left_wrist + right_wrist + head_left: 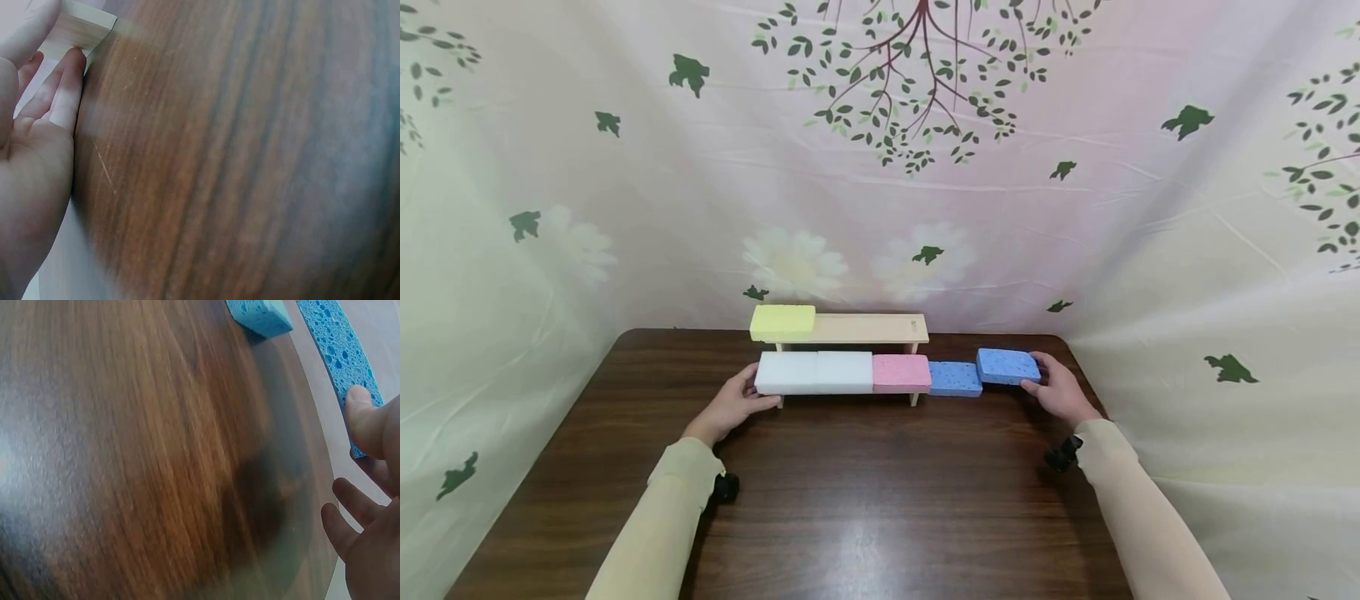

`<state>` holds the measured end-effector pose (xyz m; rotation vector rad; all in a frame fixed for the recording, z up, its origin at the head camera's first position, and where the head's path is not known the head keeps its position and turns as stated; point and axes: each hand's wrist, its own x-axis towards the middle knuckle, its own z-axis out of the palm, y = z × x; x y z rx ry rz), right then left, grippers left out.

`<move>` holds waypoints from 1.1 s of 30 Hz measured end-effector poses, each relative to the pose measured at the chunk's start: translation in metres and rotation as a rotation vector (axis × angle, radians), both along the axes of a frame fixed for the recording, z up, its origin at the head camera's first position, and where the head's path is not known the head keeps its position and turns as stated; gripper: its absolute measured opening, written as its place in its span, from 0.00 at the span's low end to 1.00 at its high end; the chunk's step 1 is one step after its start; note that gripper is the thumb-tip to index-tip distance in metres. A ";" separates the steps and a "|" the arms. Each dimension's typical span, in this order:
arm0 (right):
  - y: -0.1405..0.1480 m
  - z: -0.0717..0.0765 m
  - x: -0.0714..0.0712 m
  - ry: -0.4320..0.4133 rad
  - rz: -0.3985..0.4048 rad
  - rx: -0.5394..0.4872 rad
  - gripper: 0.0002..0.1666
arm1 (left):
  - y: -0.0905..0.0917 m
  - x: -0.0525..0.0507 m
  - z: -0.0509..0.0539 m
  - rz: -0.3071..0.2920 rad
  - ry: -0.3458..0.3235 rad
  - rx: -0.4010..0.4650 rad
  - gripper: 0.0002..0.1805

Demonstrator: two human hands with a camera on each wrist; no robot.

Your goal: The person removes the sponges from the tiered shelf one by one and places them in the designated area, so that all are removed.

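Blue sponge [1008,367] is pinched by its right end in the right grip [1062,393], likely leaving the rest free; left grip [728,407] beside wooden shelf [87,24], closure unclear.

Both arms reach forward from the lower edge of the head view, well apart and slanting inward. The left arm, in a long cream fabric sleeve [658,512], ends in a bare left hand [727,408], its thumb on the near side and its fingers farther off. In the left wrist view, the visible fingers [65,94] extend nearly straight. The right arm, in a matching cream fabric sleeve [1150,508], ends in a bare right hand [1062,393] set in a pinch, its thumb [365,428] pressing flat, two lower fingers [357,503] loosely bent and free. A small black device [726,488] sits at the left wrist, a second black device [1063,455] at the right wrist.
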<state>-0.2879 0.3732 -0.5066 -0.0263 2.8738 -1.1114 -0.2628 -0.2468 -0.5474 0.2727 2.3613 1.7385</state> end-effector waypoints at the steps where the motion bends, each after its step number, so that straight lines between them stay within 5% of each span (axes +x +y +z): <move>1: 0.002 -0.001 0.000 0.005 0.002 0.000 0.40 | 0.000 0.000 0.000 0.000 0.001 0.000 0.49; 15: 0.014 -0.015 -0.002 -0.017 -0.007 0.083 0.42 | 0.000 0.001 0.004 0.009 -0.003 -0.003 0.48; 33: 0.018 -0.019 -0.005 -0.069 0.051 0.170 0.42 | 0.000 0.000 -0.004 0.011 -0.010 0.009 0.49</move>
